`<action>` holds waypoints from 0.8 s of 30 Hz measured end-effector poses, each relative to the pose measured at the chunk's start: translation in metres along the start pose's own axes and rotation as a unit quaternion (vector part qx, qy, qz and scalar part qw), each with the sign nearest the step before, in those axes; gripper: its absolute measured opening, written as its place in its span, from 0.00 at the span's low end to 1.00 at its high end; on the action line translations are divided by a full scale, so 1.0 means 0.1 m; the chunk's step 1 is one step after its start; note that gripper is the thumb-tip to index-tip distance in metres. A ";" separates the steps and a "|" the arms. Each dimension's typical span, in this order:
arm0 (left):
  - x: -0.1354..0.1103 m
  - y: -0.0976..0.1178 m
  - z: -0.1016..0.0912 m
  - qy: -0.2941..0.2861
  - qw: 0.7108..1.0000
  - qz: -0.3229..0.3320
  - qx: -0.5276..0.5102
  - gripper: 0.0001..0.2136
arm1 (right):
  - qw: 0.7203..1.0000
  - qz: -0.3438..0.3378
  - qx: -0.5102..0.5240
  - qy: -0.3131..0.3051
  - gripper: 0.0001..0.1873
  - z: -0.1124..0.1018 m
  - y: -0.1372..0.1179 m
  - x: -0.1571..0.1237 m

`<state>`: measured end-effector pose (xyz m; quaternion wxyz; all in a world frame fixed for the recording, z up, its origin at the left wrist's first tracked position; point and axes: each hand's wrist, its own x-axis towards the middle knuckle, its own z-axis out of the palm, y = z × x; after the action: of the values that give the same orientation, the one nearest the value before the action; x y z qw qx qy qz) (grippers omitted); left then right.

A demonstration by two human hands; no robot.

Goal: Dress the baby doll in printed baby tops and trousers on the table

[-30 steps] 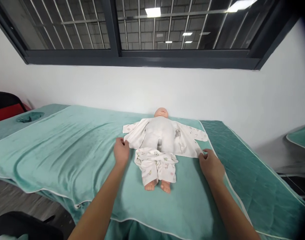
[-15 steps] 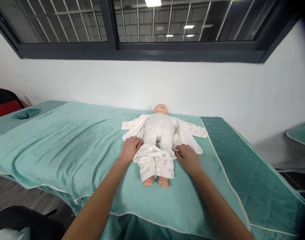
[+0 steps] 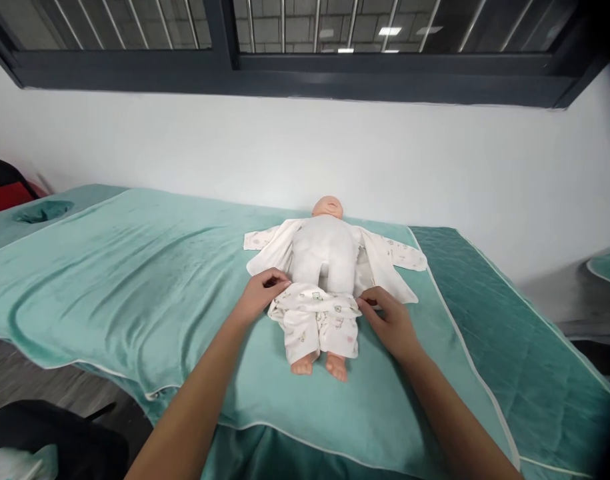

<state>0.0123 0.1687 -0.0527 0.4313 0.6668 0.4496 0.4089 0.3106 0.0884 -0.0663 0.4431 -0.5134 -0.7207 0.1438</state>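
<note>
A baby doll (image 3: 327, 243) lies on its back, head toward the wall and bare feet toward me. White patterned pants (image 3: 315, 320) are bunched around its lower legs, below the knees. A white open jacket (image 3: 392, 267) is spread beneath the doll, with its arms in the sleeves. My left hand (image 3: 262, 293) pinches the waistband of the pants at the left edge. At the right edge, my right hand (image 3: 389, 317) has thumb and fingers closed on the same waistband. The fabric between the fingertips is mostly hidden.
A green cover (image 3: 149, 287) with soft wrinkles is spread over the bed, which has a face hole (image 3: 43, 211) at far left. Behind it rises a white wall (image 3: 209, 147) under a dark window frame (image 3: 295, 77). A black chair (image 3: 59, 433) stands at lower left.
The camera has tilted down a little. My fingers have drawn together at both sides of the waistband, and the pants stay around the lower legs.
</note>
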 end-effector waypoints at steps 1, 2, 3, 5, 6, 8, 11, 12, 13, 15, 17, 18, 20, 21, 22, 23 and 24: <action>-0.01 0.02 -0.01 -0.028 0.999 -0.001 -0.021 0.12 | 1.000 -0.001 0.020 0.001 0.07 0.01 -0.03 0.01; -0.02 0.04 -0.03 -0.055 0.998 0.000 -0.037 0.11 | 0.999 -0.004 0.034 0.004 0.06 0.02 -0.06 0.01; -0.03 0.06 -0.04 -0.079 0.996 0.001 -0.051 0.11 | 0.999 -0.007 0.045 0.007 0.05 0.03 -0.08 0.02; -0.03 0.07 -0.08 -0.115 0.990 0.005 -0.080 0.12 | 0.998 -0.019 0.065 0.002 0.03 0.04 -0.09 0.05; -0.03 0.07 -0.09 -0.126 0.987 0.010 -0.095 0.12 | 0.997 -0.023 0.074 -0.006 0.02 0.04 -0.09 0.06; -0.02 0.05 -0.11 -0.131 0.983 0.020 -0.126 0.14 | 0.995 -0.027 0.089 -0.023 0.03 0.03 -0.07 0.07; -0.02 0.03 -0.10 -0.137 0.977 -0.010 -0.161 0.18 | 0.993 -0.016 0.110 -0.046 0.05 0.03 -0.05 0.08; -0.03 0.03 -0.10 -0.141 0.975 -0.028 -0.169 0.18 | 0.992 -0.012 0.115 -0.051 0.05 0.03 -0.04 0.08; -0.03 0.03 -0.09 -0.146 0.973 -0.043 -0.176 0.17 | 0.992 -0.010 0.117 -0.053 0.06 0.03 -0.04 0.08; -0.04 0.05 -0.09 -0.161 0.969 -0.065 -0.178 0.15 | 0.993 -0.005 0.111 -0.048 0.07 0.03 -0.03 0.07; -0.06 0.07 -0.09 -0.181 0.967 -0.080 -0.160 0.13 | 0.994 0.009 0.105 -0.041 0.07 0.04 -0.02 0.05; -0.06 0.08 -0.09 -0.190 0.967 -0.085 -0.147 0.12 | 0.993 0.018 0.105 -0.042 0.08 0.05 -0.02 0.04; -0.08 0.10 -0.09 -0.200 0.968 -0.088 -0.127 0.10 | 0.992 0.030 0.110 -0.052 0.08 0.05 -0.01 0.04; -0.08 0.11 -0.10 -0.200 0.968 -0.088 -0.121 0.09 | 0.992 0.031 0.112 -0.057 0.08 0.06 -0.01 0.04; -0.09 0.12 -0.10 -0.198 0.969 -0.087 -0.117 0.09 | 0.991 0.027 0.113 -0.060 0.08 0.06 -0.01 0.04; -0.10 0.13 -0.09 -0.193 0.971 -0.083 -0.116 0.10 | 0.991 0.022 0.112 -0.064 0.08 0.05 -0.01 0.05; -0.10 0.14 -0.09 -0.185 0.973 -0.079 -0.114 0.11 | 0.991 0.016 0.111 -0.069 0.07 0.05 -0.01 0.06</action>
<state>0.0049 0.1577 -0.0382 0.6112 0.6397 0.3639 0.2912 0.3061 0.0943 -0.0657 0.4443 -0.4617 -0.7207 0.2647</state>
